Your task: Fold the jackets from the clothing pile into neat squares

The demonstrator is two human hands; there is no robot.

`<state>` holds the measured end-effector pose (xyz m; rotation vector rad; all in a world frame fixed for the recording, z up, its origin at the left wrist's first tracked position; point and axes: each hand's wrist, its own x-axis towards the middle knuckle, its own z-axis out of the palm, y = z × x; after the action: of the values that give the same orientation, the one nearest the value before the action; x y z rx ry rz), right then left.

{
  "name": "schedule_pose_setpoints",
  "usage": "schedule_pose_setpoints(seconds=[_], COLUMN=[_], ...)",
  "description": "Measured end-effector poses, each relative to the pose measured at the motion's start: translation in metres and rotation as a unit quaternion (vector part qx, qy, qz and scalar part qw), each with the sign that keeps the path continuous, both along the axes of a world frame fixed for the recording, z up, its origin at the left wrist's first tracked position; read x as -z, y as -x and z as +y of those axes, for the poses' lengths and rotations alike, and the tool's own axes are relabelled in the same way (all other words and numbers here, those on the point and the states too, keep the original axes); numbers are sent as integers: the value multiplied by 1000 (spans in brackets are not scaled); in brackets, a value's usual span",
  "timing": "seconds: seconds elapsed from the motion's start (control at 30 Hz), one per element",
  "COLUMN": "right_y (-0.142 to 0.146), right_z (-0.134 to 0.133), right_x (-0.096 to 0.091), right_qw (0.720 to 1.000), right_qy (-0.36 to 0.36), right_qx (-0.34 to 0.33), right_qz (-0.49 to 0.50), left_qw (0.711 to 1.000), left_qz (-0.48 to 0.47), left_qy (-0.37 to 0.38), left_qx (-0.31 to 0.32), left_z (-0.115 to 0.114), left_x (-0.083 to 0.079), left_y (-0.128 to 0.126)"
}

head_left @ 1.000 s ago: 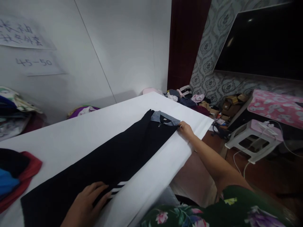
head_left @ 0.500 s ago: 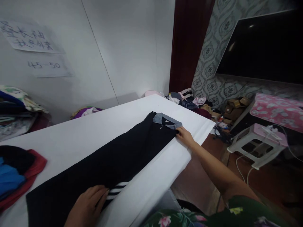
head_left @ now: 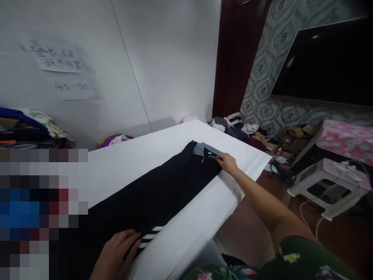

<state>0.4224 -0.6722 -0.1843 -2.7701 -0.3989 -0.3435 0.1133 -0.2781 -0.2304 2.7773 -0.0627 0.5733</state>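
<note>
A long black jacket (head_left: 151, 186) with a grey collar and a small zip pull lies folded narrow along the white table. My right hand (head_left: 228, 163) pinches the near side of its grey collar (head_left: 199, 149) at the far end. At the near end, my left hand (head_left: 118, 251) rests on the black cloth with fingers curled at the edge, next to the white stripes (head_left: 150, 235). Part of that edge is hidden beneath the left fingers. The jacket's left end is covered by a blurred block.
The white table (head_left: 175, 140) runs diagonally away. A white wall with paper signs (head_left: 60, 58) borders it, and piled clothes (head_left: 35, 124) sit at the left. On the right stand a pink-topped stool (head_left: 332, 175) with cables and several cardboard boxes (head_left: 297, 136).
My right hand has shifted slightly on the collar, whose near flap now looks lifted between the fingers. My left hand stays at the striped edge. The whole view has turned a little left.
</note>
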Motion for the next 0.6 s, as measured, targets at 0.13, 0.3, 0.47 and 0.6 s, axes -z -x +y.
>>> schedule_pose_setpoints(seconds=[0.13, 0.3, 0.47, 0.6], right_y=[4, 8, 9, 5], right_z=[3, -2, -7, -2], right_x=[-3, 12, 32, 26], right_qw=[988, 982, 968, 974], right_qy=[21, -3, 2, -67], right_qx=[-85, -153, -250, -214], right_qz=[-124, -110, -21, -16], left_qw=[1000, 1000, 999, 999], left_qz=[-11, -17, -34, -35], left_qy=[7, 6, -1, -5], left_qx=[-4, -10, 1, 8], left_z=[-1, -3, -4, -2], left_x=[1, 2, 0, 1], left_y=[3, 5, 5, 6])
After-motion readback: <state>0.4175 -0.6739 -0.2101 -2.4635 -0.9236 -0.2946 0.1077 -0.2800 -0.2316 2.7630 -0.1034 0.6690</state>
